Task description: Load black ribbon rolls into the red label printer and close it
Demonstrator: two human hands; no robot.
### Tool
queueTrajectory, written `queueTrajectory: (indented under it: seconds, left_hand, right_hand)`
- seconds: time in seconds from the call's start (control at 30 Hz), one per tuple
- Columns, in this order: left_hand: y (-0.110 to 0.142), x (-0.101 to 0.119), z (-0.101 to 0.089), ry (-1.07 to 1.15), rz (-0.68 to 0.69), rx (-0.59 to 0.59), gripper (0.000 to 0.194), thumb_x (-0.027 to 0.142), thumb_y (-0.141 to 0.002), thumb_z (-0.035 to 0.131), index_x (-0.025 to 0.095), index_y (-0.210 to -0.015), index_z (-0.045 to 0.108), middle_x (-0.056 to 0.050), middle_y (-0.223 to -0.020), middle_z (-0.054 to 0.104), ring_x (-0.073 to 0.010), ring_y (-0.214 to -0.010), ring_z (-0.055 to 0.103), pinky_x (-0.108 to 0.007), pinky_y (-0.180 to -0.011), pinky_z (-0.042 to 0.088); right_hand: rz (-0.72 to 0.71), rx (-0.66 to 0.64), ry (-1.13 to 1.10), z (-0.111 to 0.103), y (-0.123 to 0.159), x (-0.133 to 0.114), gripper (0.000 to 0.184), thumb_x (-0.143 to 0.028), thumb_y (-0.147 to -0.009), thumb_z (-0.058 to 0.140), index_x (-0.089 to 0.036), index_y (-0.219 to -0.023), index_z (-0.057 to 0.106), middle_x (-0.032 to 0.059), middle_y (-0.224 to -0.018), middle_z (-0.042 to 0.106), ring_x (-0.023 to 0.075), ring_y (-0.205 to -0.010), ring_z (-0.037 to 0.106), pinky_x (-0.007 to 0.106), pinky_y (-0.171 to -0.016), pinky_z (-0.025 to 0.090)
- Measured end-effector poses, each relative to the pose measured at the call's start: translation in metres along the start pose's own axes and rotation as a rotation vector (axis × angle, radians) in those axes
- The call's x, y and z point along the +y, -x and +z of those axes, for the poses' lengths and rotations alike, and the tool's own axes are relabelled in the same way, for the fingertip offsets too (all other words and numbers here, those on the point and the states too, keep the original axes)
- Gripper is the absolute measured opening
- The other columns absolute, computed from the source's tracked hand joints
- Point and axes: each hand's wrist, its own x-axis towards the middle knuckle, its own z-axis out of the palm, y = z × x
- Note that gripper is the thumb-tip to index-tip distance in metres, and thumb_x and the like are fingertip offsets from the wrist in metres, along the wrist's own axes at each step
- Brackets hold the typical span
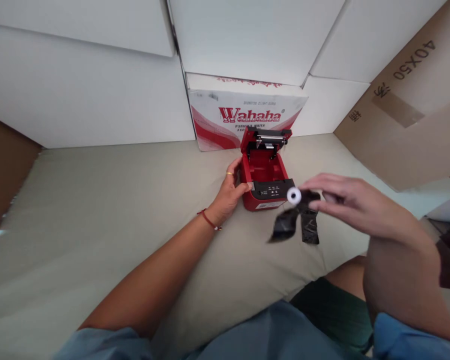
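Note:
A small red and black receipt printer (265, 196) stands on the pale cloth surface with its lid (268, 140) raised. Inside, its red paper bay (263, 167) shows nothing in it. My left hand (229, 194) grips the printer's left side, thumb on the front panel's corner and fingers along the wall. Just right of the printer, my right hand (341, 200) is closed on a small white paper roll (294, 196) with its round end and core hole showing. Black, shiny wrapping (285, 225) hangs from the roll in loose flaps, partly blurred.
Behind the printer stands a white and red Wahaha water carton (210, 117), close to the raised lid. White boxes (97, 90) form a wall at the back. Large brown cartons (416, 100) border the right side, and another brown box (7, 165) is at the left edge.

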Motion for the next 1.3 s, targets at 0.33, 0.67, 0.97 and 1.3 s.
queueTrajectory:
  seconds: [0.33,0.67,0.97,1.3]
  left_hand:
    - [0.000,0.003,0.000,0.011,0.009,-0.025,0.096,0.053,-0.086,0.089,0.035,-0.168,0.043,-0.011,-0.183,0.046,-0.0374,-0.173,0.041,-0.058,-0.144,0.034]
    - [0.001,0.008,0.002,0.016,-0.007,-0.029,0.095,0.044,-0.088,0.086,0.032,-0.171,0.041,-0.011,-0.185,0.043,-0.0366,-0.175,0.037,-0.058,-0.148,0.027]
    - [0.001,0.008,0.003,0.029,0.001,-0.013,0.093,0.044,-0.088,0.087,0.032,-0.170,0.043,-0.011,-0.184,0.044,-0.0371,-0.174,0.039,-0.059,-0.147,0.028]
    - [0.019,0.031,0.010,-0.415,0.276,0.220,0.058,0.043,-0.101,0.074,0.032,-0.157,0.060,-0.011,-0.169,0.051,-0.0357,-0.165,0.046,-0.059,-0.146,0.029]
  right_hand:
    - [0.317,-0.039,0.576,0.047,-0.128,-0.010,0.044,-0.023,-0.105,0.064,-0.023,-0.145,0.080,0.0168,-0.146,0.079,0.0386,-0.122,0.078,0.045,-0.093,0.061]
    - [0.279,-0.033,0.500,0.056,-0.153,0.005,0.045,-0.019,-0.103,0.068,-0.023,-0.146,0.080,0.0152,-0.143,0.084,0.0378,-0.130,0.079,0.045,-0.101,0.061]
    - [-0.066,0.354,0.128,0.075,-0.043,0.007,0.033,-0.035,-0.115,0.059,-0.025,-0.133,0.084,0.0116,-0.138,0.087,0.0299,-0.128,0.081,0.051,-0.114,0.064]
    - [-0.108,0.319,0.273,0.116,0.004,0.014,0.044,-0.028,-0.117,0.055,-0.026,-0.160,0.068,0.0146,-0.168,0.069,0.0291,-0.161,0.062,0.065,-0.138,0.045]
